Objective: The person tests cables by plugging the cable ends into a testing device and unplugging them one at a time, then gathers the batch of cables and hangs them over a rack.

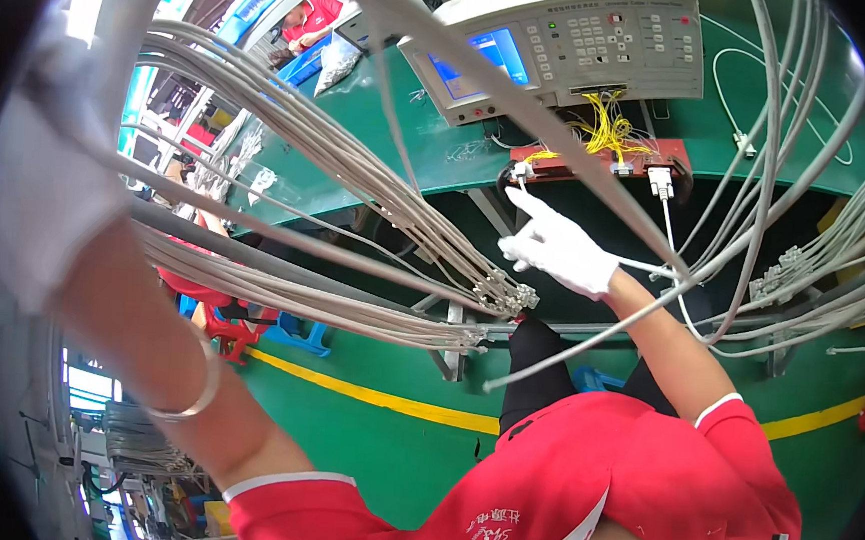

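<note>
My right hand (559,247), in a white glove, is held just in front of the bench edge. Its fingers are spread and its index finger points toward a grey cable plug (523,170) at the left end of a red test fixture (560,167). A second white plug (661,182) sits at the fixture's right end, with its cable hanging down. At the far left my gloved left hand (54,163) is raised close to the camera among grey cables. It is badly blurred, so its fingers and anything in them cannot be made out.
A cable tester (568,54) with a blue screen stands on the green bench (342,133), yellow wires (608,127) running to the fixture. Bundles of grey cables (340,153) lie on rails to the left; more cables (804,271) hang right. Another person (314,21) sits beyond.
</note>
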A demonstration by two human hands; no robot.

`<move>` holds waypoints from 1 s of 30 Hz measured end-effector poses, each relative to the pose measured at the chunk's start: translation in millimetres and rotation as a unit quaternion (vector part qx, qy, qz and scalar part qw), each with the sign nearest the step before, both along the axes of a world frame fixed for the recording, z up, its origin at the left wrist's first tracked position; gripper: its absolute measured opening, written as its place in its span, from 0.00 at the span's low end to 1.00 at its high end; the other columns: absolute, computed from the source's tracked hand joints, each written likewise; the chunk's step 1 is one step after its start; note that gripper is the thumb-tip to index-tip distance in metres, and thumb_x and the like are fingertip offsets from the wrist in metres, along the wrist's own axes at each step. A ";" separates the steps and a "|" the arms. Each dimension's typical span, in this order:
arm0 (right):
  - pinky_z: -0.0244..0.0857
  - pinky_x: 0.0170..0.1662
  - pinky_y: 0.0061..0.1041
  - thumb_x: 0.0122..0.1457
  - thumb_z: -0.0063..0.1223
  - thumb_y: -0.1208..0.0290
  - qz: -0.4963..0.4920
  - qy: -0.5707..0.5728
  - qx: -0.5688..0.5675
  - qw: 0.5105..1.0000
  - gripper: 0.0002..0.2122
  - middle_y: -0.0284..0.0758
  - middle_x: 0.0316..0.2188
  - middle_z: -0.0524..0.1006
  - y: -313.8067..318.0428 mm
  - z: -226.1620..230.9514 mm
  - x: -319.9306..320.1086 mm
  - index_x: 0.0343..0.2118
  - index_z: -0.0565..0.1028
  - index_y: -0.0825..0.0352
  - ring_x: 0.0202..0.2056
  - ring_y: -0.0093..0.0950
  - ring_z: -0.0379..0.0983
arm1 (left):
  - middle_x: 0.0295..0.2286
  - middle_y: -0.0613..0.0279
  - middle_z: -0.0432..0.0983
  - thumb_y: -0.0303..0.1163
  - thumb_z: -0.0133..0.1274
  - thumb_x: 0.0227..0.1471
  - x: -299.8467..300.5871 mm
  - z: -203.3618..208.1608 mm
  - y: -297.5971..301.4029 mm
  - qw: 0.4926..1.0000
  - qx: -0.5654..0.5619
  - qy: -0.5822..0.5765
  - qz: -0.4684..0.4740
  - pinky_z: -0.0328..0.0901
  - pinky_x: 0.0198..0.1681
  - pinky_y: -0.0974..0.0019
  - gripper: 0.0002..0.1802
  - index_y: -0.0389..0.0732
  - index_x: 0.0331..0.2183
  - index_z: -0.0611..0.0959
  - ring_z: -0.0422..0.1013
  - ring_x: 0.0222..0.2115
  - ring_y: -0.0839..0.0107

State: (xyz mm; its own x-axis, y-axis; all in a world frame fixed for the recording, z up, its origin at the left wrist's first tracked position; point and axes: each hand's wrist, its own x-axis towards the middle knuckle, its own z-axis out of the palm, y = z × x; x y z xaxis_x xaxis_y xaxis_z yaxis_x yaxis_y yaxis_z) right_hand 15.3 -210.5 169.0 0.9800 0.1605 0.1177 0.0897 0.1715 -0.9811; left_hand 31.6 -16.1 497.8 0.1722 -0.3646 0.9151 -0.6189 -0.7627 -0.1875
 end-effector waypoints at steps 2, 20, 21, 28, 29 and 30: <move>0.66 0.32 0.19 0.51 0.54 0.64 -0.043 -0.033 0.006 0.999 0.34 0.35 0.22 0.72 5.8 10.2 22.3 0.57 0.50 0.69 0.26 0.19 0.68 | 0.23 0.62 0.71 0.29 0.43 0.53 4.4 -42.9 -21.8 0.979 -0.071 0.131 -0.140 0.63 0.26 0.75 0.14 0.35 0.42 0.74 0.66 0.21 0.77; 0.62 0.41 0.26 0.57 0.35 0.60 0.094 0.044 -0.338 0.936 0.15 0.34 0.26 0.74 8.9 -111.8 29.9 0.30 0.73 0.65 0.33 0.29 0.71 | 0.18 0.60 0.72 0.28 0.39 0.54 51.4 -410.0 41.5 0.831 -0.025 0.555 0.014 0.62 0.19 0.74 0.19 0.44 0.49 0.70 0.64 0.14 0.77; 0.64 0.38 0.26 0.57 0.37 0.61 0.020 0.127 -0.235 0.964 0.14 0.36 0.27 0.74 -2.1 -107.9 24.0 0.29 0.73 0.66 0.31 0.28 0.71 | 0.17 0.63 0.71 0.28 0.38 0.54 49.2 -413.6 36.6 0.695 -0.214 0.685 -0.029 0.60 0.18 0.76 0.19 0.45 0.49 0.71 0.62 0.14 0.81; 0.66 0.30 0.19 0.59 0.41 0.67 -0.041 0.091 -0.032 0.994 0.11 0.34 0.23 0.74 -4.9 -75.0 5.8 0.29 0.73 0.70 0.26 0.23 0.72 | 0.32 0.53 0.74 0.35 0.39 0.48 29.8 -390.3 16.0 0.795 -0.043 0.601 0.069 0.65 0.35 0.57 0.22 0.57 0.47 0.71 0.70 0.31 0.52; 0.67 0.31 0.19 0.59 0.42 0.67 -0.034 0.004 -0.049 0.998 0.12 0.35 0.23 0.74 -0.3 -82.1 7.5 0.29 0.73 0.71 0.26 0.22 0.72 | 0.31 0.54 0.74 0.34 0.40 0.48 28.5 -389.8 12.7 0.811 -0.001 0.578 0.094 0.65 0.35 0.57 0.20 0.56 0.45 0.73 0.70 0.30 0.52; 0.67 0.32 0.19 0.59 0.41 0.67 -0.082 -0.008 0.021 0.996 0.12 0.35 0.24 0.74 0.0 -74.7 8.3 0.30 0.73 0.71 0.26 0.22 0.72 | 0.31 0.54 0.74 0.33 0.41 0.48 26.1 -387.6 13.9 0.811 -0.022 0.580 0.069 0.65 0.35 0.58 0.19 0.55 0.44 0.74 0.71 0.31 0.53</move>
